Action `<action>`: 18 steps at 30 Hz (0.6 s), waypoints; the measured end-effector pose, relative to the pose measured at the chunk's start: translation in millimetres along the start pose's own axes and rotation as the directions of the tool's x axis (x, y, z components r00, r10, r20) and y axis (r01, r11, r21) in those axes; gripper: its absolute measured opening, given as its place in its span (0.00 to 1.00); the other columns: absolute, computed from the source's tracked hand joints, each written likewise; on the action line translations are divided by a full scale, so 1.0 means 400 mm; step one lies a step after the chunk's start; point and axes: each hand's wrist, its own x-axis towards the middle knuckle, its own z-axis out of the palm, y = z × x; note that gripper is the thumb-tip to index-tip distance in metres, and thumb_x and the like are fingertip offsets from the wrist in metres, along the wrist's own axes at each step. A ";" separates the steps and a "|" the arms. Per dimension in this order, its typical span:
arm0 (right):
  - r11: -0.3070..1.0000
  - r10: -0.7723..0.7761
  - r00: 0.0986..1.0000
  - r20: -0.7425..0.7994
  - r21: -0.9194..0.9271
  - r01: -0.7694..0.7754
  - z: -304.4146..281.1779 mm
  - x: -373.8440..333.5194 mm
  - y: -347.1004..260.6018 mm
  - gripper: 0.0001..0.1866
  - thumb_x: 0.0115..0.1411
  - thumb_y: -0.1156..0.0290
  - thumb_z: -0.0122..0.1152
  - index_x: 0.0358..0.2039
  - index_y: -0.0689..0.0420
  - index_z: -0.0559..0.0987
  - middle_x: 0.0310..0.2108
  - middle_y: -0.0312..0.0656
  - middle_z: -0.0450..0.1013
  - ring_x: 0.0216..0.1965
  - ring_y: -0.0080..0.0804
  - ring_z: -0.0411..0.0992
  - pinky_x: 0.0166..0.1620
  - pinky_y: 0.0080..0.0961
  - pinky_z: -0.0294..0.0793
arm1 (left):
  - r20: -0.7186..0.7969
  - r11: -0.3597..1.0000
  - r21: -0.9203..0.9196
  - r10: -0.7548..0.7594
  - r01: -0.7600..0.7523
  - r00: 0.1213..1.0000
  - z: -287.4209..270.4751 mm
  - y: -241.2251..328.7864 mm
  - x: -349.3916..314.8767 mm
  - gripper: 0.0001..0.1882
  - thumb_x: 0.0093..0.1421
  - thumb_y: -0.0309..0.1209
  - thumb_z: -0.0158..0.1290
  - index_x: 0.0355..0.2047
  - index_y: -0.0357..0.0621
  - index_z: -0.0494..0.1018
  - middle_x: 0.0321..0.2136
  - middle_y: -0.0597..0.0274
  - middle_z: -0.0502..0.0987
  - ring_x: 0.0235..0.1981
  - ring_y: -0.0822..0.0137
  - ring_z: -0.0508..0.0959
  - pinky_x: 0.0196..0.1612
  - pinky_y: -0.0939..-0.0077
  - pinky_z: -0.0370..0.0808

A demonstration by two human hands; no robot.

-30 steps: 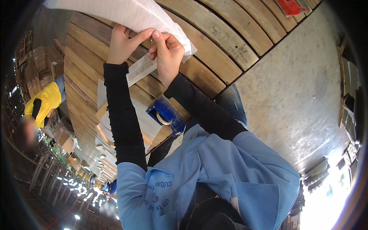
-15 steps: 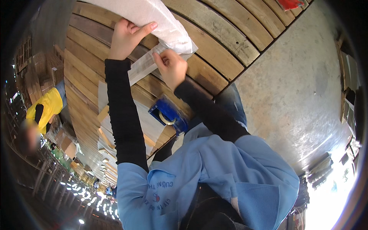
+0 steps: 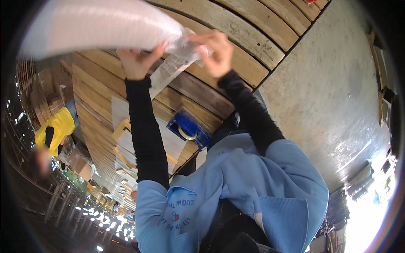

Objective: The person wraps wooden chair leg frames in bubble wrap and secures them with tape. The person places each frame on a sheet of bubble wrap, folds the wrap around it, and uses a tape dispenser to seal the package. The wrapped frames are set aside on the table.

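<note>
A long bundle in white, semi-clear foam wrap [image 3: 109, 27] rises at the upper left, its far end blurred. My left hand [image 3: 140, 62] holds its near edge, thumb against the wrap and fingers partly hidden behind it. At the bundle's right end, my right hand [image 3: 217, 52] is closed around the crumpled wrapping, thumb below and fingers on top, somewhat smeared by motion. Below both hands, a pale see-through strip [image 3: 171, 74] slants down from that end across the slats. What lies inside the wrap is hidden.
A blue tape dispenser [image 3: 190, 128] with a tape roll sits at the near edge of the slatted wooden table [image 3: 202, 90]. White sheets and wooden frame pieces [image 3: 122, 130] lie left of it. Concrete floor [image 3: 316, 105] is at right; a person in yellow [image 3: 57, 128] stands far left.
The bundle has been raised and swung, now reaching further left. My right hand has moved up and right to its end; my left hand has dropped slightly, still holding it.
</note>
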 end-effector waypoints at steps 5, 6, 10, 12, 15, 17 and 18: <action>0.597 0.548 0.719 0.427 0.403 -0.694 -0.155 0.046 0.135 0.43 0.70 0.33 0.27 0.66 0.55 0.69 0.57 0.48 0.75 0.62 0.38 0.68 0.69 0.44 0.55 | -0.079 0.999 -0.036 -0.001 -0.002 0.997 -0.170 -0.103 -0.167 0.39 0.53 0.30 0.68 0.64 0.40 0.64 0.60 0.51 0.71 0.58 0.58 0.73 0.60 0.61 0.72; 0.418 0.519 0.632 0.575 0.474 -0.775 -0.126 0.038 0.148 0.47 0.68 0.28 0.25 0.68 0.55 0.66 0.61 0.49 0.71 0.66 0.40 0.64 0.71 0.45 0.52 | -0.128 0.951 -0.304 0.022 -0.060 0.992 -0.172 -0.085 -0.155 0.40 0.57 0.35 0.65 0.66 0.41 0.60 0.63 0.50 0.68 0.60 0.56 0.71 0.63 0.61 0.70; -0.105 0.417 0.529 0.739 0.618 -0.779 -0.059 -0.013 0.119 0.51 0.64 0.24 0.26 0.71 0.53 0.61 0.72 0.43 0.55 0.73 0.39 0.52 0.72 0.47 0.50 | -0.243 0.752 -0.632 0.037 -0.187 0.969 -0.156 0.065 -0.021 0.39 0.61 0.45 0.61 0.66 0.39 0.60 0.63 0.51 0.69 0.61 0.53 0.72 0.65 0.59 0.69; -0.148 0.552 0.580 0.600 0.754 -0.640 -0.049 0.020 0.005 0.50 0.65 0.25 0.28 0.73 0.53 0.55 0.74 0.44 0.51 0.73 0.38 0.52 0.72 0.41 0.53 | -0.520 0.852 -0.522 -0.284 -0.036 0.806 -0.127 0.077 0.051 0.41 0.55 0.51 0.64 0.62 0.40 0.65 0.58 0.51 0.73 0.59 0.54 0.73 0.63 0.58 0.71; -0.030 0.455 0.678 0.578 0.770 -0.637 -0.041 0.036 0.014 0.50 0.66 0.26 0.30 0.75 0.53 0.49 0.75 0.43 0.49 0.74 0.37 0.49 0.73 0.40 0.49 | -0.450 0.756 -0.626 -0.551 0.192 0.702 -0.156 -0.040 0.123 0.33 0.57 0.48 0.64 0.57 0.43 0.68 0.53 0.56 0.73 0.52 0.58 0.75 0.55 0.55 0.78; 0.246 0.472 0.713 0.519 0.699 -0.672 0.000 0.022 0.043 0.52 0.65 0.26 0.31 0.75 0.54 0.46 0.75 0.43 0.47 0.75 0.37 0.46 0.73 0.38 0.47 | -0.410 0.700 -0.641 -0.660 0.315 0.630 -0.159 -0.167 0.155 0.34 0.57 0.50 0.63 0.57 0.44 0.68 0.54 0.59 0.72 0.51 0.59 0.74 0.51 0.57 0.80; 0.376 0.482 0.744 0.463 0.657 -0.653 0.024 -0.003 0.074 0.50 0.68 0.33 0.42 0.75 0.58 0.43 0.75 0.46 0.44 0.75 0.39 0.43 0.74 0.36 0.44 | -0.354 0.648 -0.677 -0.702 0.348 0.618 -0.186 -0.245 0.160 0.34 0.57 0.51 0.63 0.57 0.45 0.68 0.54 0.59 0.73 0.51 0.59 0.74 0.50 0.57 0.80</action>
